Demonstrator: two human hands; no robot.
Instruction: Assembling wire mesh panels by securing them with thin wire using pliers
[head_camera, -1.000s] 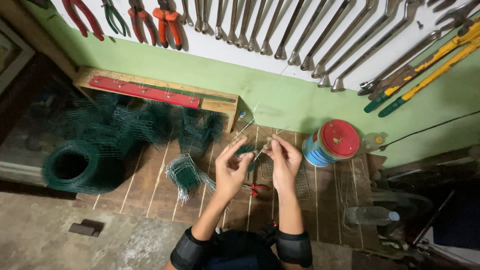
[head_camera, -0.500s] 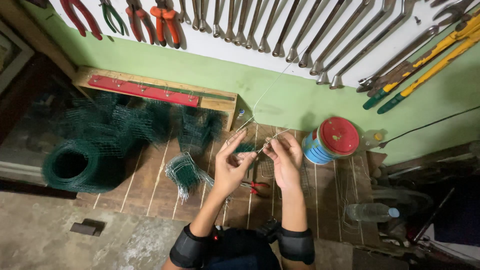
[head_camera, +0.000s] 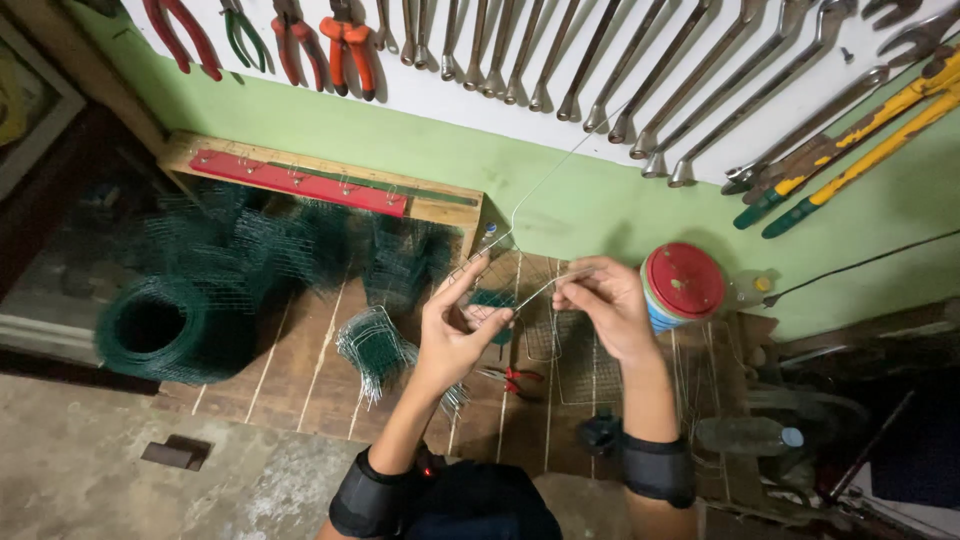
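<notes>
Concrete floor (head_camera: 90, 480) fills the near left corner, with a small dark block (head_camera: 175, 453) lying on it. Two black elbow sleeves sit at the near edge, one on each forearm. Just beyond, a wooden bench (head_camera: 300, 370) of planks runs left to right. On its near right part lie a clear plastic bottle (head_camera: 745, 436) on its side and red-handled pliers (head_camera: 515, 378), the pliers below the hands. A small bent piece of green mesh (head_camera: 372, 350) rests left of the left wrist. Further left stands a roll of green wire mesh (head_camera: 160, 328), its hollow core facing up, with looser sheets of the same mesh piled behind it toward the wall. A round tin with a red lid (head_camera: 683, 286) stands just right of the right hand; its lid is on, so its contents are hidden.

Above the middle of the bench, the left hand (head_camera: 455, 325) pinches a thin silver wire (head_camera: 530, 205) between thumb and fingertips, fingers narrowly closed around it. The right hand (head_camera: 605, 310) grips the same wire a little to the right, thumb and forefinger pressed together. The wire rises from the hands toward the far wall.

At the far edge, a wooden frame with a red bar (head_camera: 300, 180) leans on the green wall. Higher up hang pliers (head_camera: 345, 40), a row of wrenches (head_camera: 620, 70), and yellow-handled cutters (head_camera: 850, 150) at far right.
</notes>
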